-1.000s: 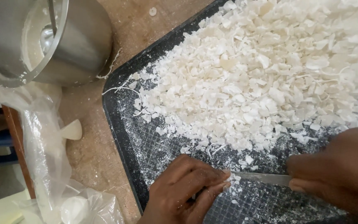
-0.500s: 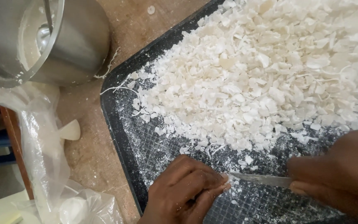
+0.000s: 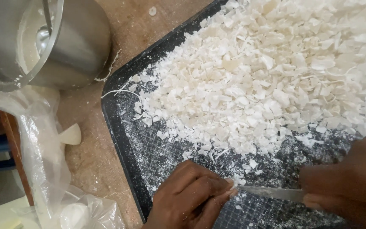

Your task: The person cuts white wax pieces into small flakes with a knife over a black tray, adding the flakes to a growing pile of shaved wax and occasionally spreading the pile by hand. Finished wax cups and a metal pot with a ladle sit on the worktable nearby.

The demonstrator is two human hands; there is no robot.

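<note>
A crumpled clear plastic bag [image 3: 43,169] lies left of the tray [image 3: 117,140].

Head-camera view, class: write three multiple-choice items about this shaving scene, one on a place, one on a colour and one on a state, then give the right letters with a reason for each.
1. Where does the steel pot stand?
A. on the tray
B. on the wooden table beyond the tray's left corner
C. on the plastic bag

2. What colour is the tray?
A. black
B. red
C. white

3. How does the knife lie?
A. loose on the table
B. standing in the pot
C. gripped by the right hand, tip at the left hand's fingertips

Answers:
1 B: the pot sits on bare wooden table, off the tray.
2 A: the rim and the gridded floor show black under the white flakes.
3 C: the right hand closes on the handle, and the blade points at the left hand.
</note>
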